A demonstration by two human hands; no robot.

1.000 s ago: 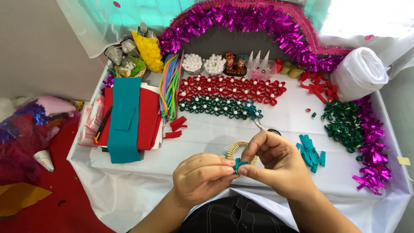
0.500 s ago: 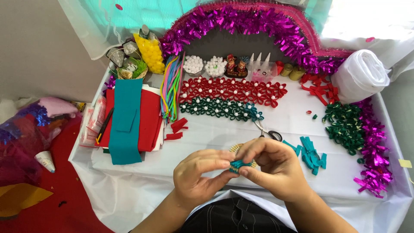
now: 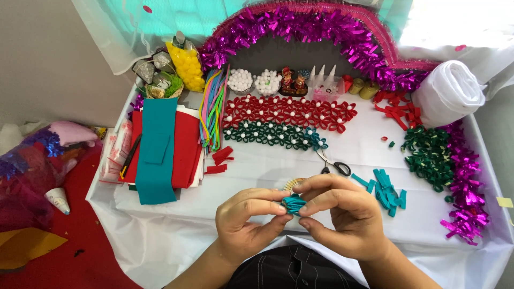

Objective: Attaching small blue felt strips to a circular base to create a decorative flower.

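Head view, left hand (image 3: 247,219) and right hand (image 3: 342,214) grips clamped on teal felt piece (image 3: 293,204), yellow pompom bag (image 3: 187,67) far left.

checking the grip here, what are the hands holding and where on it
Both hands pinch one small teal felt flower piece. The left hand grips its left side with thumb and fingertips, and the right hand grips its right side, above the white table.

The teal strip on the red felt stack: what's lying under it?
Under the teal strip lie red felt sheets, with white edges showing at the stack's right side. How many sheets, or anything beneath them, is covered and cannot be seen.
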